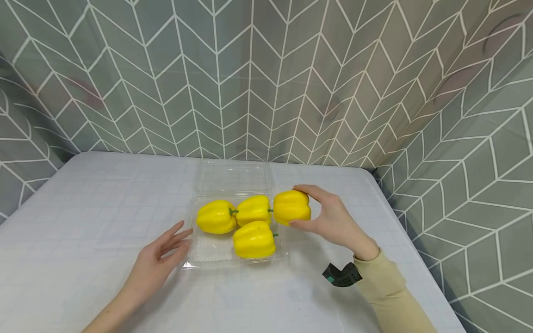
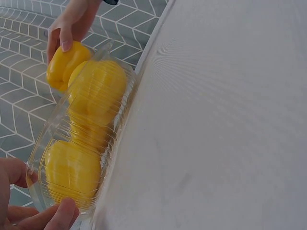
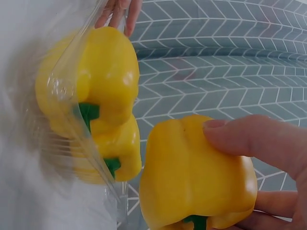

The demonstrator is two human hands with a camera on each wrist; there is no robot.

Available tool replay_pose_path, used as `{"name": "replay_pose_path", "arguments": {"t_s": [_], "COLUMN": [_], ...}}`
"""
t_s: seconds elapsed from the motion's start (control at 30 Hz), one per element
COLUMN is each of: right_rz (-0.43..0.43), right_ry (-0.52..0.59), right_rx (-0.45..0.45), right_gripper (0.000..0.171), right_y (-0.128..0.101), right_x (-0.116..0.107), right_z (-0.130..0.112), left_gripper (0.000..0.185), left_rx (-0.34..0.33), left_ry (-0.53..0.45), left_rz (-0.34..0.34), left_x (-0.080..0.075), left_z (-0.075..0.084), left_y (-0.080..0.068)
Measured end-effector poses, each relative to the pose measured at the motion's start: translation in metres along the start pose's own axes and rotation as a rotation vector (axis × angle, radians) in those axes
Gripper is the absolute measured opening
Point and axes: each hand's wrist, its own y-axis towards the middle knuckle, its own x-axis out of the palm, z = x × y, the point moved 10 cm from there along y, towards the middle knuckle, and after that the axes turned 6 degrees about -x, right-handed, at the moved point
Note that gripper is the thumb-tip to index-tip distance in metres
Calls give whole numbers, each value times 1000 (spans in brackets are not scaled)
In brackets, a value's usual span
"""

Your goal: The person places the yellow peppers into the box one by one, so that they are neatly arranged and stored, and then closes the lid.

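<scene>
My right hand (image 1: 337, 219) grips a yellow bell pepper (image 1: 291, 207) between thumb and fingers, at the right side of a clear plastic clamshell container (image 1: 201, 249). Raised off the table in the right wrist view, this pepper (image 3: 192, 172) has its green stem at the bottom. Three more yellow peppers lie in the container: one at the left (image 1: 215, 217), one in the back middle (image 1: 254, 209) and one at the front right (image 1: 255, 240). With extended fingers, my left hand (image 1: 160, 259) touches the container's left edge; the left wrist view shows its fingertips (image 2: 66, 211) against the ribbed wall.
The container's transparent lid (image 1: 233, 175) lies folded back toward the far table edge. A white cloth covers the table (image 1: 104, 203). Grey curtains (image 1: 233, 78) with white chevron lines hang behind and at the sides. A black strap device (image 1: 342, 275) sits by the right wrist.
</scene>
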Motion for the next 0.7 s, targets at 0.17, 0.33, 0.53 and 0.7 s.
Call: {"name": "replay_pose_path", "arguments": {"t_s": [0.17, 0.33, 0.53, 0.7], "right_rz": [1, 2, -10, -18], "right_ry": [17, 37, 75, 103], "right_rx": [-16, -31, -22, -23], "right_gripper": [72, 72, 72, 73], "right_y": [3, 7, 10, 13], "right_x": [4, 9, 16, 23], "right_z": [-9, -18, -25, -29], "left_gripper": [60, 60, 60, 59], "left_rx": [2, -2, -5, -2], "left_ry": [-5, -8, -10, -13], "left_rz": [-2, -3, -1, 0], "left_x": [0, 0, 0, 1], "left_z": [0, -1, -1, -2], "left_y": [0, 0, 0, 0]}}
